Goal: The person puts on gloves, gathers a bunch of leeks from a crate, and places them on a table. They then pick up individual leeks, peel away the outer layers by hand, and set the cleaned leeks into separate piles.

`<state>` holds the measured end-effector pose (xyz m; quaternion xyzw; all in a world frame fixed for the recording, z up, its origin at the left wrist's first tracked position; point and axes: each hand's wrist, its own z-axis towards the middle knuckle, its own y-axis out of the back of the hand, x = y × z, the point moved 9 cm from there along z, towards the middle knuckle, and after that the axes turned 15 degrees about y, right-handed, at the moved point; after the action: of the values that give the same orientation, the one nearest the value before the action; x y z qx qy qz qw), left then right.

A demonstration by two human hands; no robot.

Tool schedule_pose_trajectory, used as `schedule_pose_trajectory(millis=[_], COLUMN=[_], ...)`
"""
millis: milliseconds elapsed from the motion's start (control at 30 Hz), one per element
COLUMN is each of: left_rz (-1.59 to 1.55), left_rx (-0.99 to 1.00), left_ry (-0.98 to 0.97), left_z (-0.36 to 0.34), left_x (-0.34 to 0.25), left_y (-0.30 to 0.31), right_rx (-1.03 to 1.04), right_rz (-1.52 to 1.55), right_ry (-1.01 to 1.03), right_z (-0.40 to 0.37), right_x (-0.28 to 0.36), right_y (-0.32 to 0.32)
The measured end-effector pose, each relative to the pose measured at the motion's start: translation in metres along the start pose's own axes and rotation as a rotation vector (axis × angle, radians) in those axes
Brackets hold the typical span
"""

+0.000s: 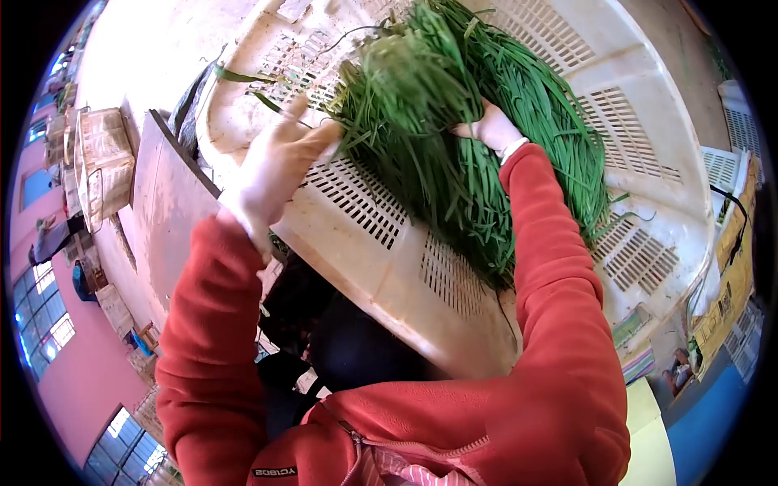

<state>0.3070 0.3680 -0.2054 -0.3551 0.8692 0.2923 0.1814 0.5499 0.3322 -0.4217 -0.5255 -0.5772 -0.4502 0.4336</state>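
Left hand (275, 170): grip spread open, brushing the chives (421, 97) just to its right. Right hand (490, 130) sits mid-bundle, grip hidden.

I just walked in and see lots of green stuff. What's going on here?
A person in red sleeves is handling a big bunch of long, thin greens that lies in a white slotted plastic crate. The left hand is open, its fingers at one end of the bunch. The right hand is pressed into the middle of the greens, with its fingers tucked out of sight among the leaves.
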Motion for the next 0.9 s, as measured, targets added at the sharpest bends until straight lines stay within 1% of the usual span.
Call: schedule_pose_trajectory(millis=[33,67,100,133,167,200,233,267,300,333,400,433,467,500,533,567,600,667,700,733,800,833,867,900], left_rz=[-0.014,0.319,0.443,0.481,0.367,0.334,0.517,0.491,0.498,0.796,1.382,1.541,0.866,0.263,-0.344,-0.092,-0.511,-0.427,-0.565,-0.704,-0.663,-0.683,-0.6,-0.591], left_rx=[0.054,0.058,0.211,0.196,0.15,0.104,0.167,0.119,0.12,0.139,0.19,0.063,0.021,0.025,0.02,-0.107,-0.089,-0.031,0.013,0.184,0.086,0.063,0.044,0.06], left_ry=[0.142,0.141,0.313,0.392,0.456,0.495,0.439,0.548,0.548,0.417,0.122,-0.043,0.128,0.314,0.476,0.543,0.615,0.526,0.501,0.362,0.393,0.343,0.255,0.217], left_z=[0.014,0.029,0.053,0.054,0.074,0.095,0.116,0.131,0.141,0.152,0.171,0.211,0.247,0.279,0.294,0.222,0.24,0.209,0.206,0.219,0.225,0.212,0.201,0.185], left_x=[0.009,0.006,0.029,0.024,0.033,0.036,0.034,0.04,0.043,0.039,0.049,0.076,0.105,0.145,0.174,0.117,0.137,0.103,0.099,0.094,0.099,0.085,0.068,0.052], left_y=[-0.017,-0.026,-0.041,-0.045,-0.043,-0.042,-0.044,-0.042,-0.046,-0.055,-0.082,-0.085,-0.069,-0.072,-0.078,-0.08,-0.091,-0.104,-0.112,-0.122,-0.12,-0.124,-0.128,-0.135], right_rx=[0.061,0.119,0.142,0.165,0.204,0.206,0.191,0.169,0.183,0.22,0.141,0.132,0.129,0.142,0.157,0.174,0.176,0.175,0.146,0.148,0.147,0.06,0.092,0.036], right_rz=[-0.09,0.096,0.253,0.409,0.14,0.144,0.291,0.439,0.309,0.444,0.634,0.588,0.587,0.575,0.568,0.53,0.533,0.412,0.473,0.473,0.389,0.255,0.111,0.259], right_ry=[0.0,0.074,0.06,0.043,0.152,0.15,0.137,0.123,0.046,0.046,0.089,0.075,0.075,0.073,0.073,0.104,0.108,0.055,0.097,0.101,0.121,0.037,0.008,-0.02], right_z=[-0.001,0.009,0.01,0.012,0.019,0.017,0.014,0.011,0.017,0.015,0.01,0.009,0.01,0.011,0.013,0.016,0.017,0.015,0.01,0.007,0.003,-0.005,-0.013,-0.024], right_x=[0.011,-0.011,-0.038,-0.049,-0.042,-0.043,-0.034,-0.03,-0.052,-0.057,-0.043,-0.042,-0.046,-0.05,-0.054,-0.057,-0.058,-0.055,-0.043,-0.042,-0.042,-0.038,-0.022,-0.026], right_y=[0.004,0.002,0.009,0.013,0.017,0.019,0.017,0.015,0.015,0.013,0.008,0.01,0.013,0.012,0.008,0.008,0.007,0.009,0.009,0.008,0.01,0.016,0.019,0.021])
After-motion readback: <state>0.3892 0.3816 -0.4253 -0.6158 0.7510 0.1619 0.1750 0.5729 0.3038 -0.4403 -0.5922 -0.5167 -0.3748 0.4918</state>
